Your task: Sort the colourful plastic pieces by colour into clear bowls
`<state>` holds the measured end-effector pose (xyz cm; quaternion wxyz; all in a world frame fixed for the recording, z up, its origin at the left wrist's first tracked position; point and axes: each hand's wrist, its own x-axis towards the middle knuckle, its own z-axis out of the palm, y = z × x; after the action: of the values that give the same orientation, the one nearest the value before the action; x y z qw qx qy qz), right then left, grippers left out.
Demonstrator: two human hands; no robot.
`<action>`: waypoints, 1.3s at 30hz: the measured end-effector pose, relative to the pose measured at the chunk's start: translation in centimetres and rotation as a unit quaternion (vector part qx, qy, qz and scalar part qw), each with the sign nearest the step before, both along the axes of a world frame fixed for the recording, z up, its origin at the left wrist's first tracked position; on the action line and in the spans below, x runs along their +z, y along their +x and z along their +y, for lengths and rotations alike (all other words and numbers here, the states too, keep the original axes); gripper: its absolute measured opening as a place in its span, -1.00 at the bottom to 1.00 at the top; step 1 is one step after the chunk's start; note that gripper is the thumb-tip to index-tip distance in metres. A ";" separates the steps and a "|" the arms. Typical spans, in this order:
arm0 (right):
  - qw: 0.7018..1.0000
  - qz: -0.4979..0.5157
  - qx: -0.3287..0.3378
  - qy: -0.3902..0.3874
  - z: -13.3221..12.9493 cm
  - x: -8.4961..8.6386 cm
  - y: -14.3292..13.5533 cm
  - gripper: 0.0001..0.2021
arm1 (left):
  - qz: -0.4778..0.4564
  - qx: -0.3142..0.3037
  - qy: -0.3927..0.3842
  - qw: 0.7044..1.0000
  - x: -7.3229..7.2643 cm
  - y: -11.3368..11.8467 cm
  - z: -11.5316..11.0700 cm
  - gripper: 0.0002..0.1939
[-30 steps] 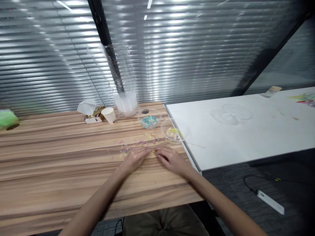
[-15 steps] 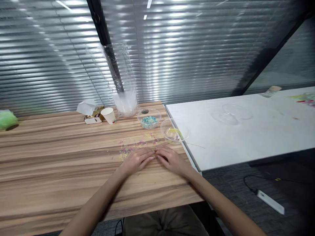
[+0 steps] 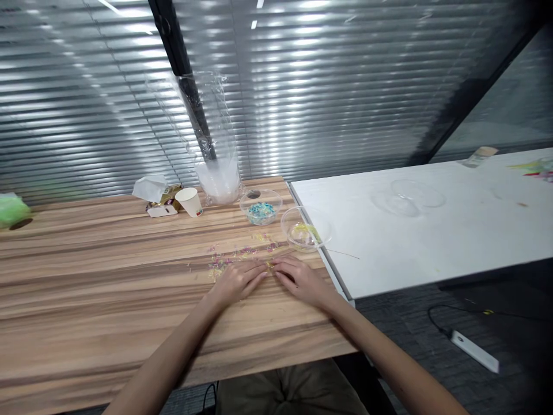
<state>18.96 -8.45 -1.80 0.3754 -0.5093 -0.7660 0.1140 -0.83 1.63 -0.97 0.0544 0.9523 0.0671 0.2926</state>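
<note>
My left hand (image 3: 239, 280) rests low over the wooden table (image 3: 108, 300), its fingers pressed together and pointing right. Facing it, my right hand (image 3: 300, 279) has thumb and fingers drawn together. Small yellow bits (image 3: 270, 266) show between the fingertips of both hands; what each hand grips is too small to make out. Pink, yellow and green pieces (image 3: 220, 264) lie scattered just beyond my left hand. A clear bowl with yellow pieces (image 3: 306, 233) stands beyond my right hand, and a clear bowl with blue pieces (image 3: 261, 212) is behind it to the left.
A paper cup (image 3: 189, 202), a tissue box (image 3: 163, 208) and a plastic bag of white containers (image 3: 219, 181) stand at the back. On the right, a white table (image 3: 415, 242) holds clear lids (image 3: 417, 195). A green bag (image 3: 12, 210) lies far left.
The fingertips of my two hands have moved slightly apart, and more of the yellow bits shows between them. The view has shifted a little.
</note>
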 end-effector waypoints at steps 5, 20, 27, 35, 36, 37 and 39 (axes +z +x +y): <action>1.000 0.003 -0.003 -0.006 0.0 0.0 0.0 -0.80 | -0.002 0.016 -0.003 1.000 0.1 0.0 0.0 -0.74; 1.000 0.020 0.008 -0.016 -0.1 0.2 0.1 -0.81 | 0.065 -0.003 -0.042 0.997 0.2 0.1 0.1 -0.64; 0.999 0.030 0.007 -0.020 0.0 0.2 0.2 -0.81 | 0.094 -0.009 -0.055 0.994 0.2 0.1 0.2 -0.63; 0.999 0.035 0.016 -0.022 0.0 0.0 0.4 -0.82 | 0.092 -0.019 -0.057 0.994 0.2 0.1 0.3 -0.64; 0.999 0.035 0.017 -0.024 0.0 0.1 0.4 -0.82 | 0.092 -0.020 -0.058 0.994 0.2 0.1 0.3 -0.64; 0.999 0.035 0.017 -0.025 0.0 0.1 0.4 -0.82 | 0.093 -0.021 -0.060 0.994 0.2 0.2 0.3 -0.64; 0.999 0.036 0.016 -0.030 0.0 0.2 0.4 -0.82 | 0.095 -0.022 -0.063 0.993 0.3 0.2 0.3 -0.64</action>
<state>19.34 -8.43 -1.61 0.3856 -0.5034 -0.7562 0.1616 -0.66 1.91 -0.70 0.1140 0.9718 0.0688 0.1948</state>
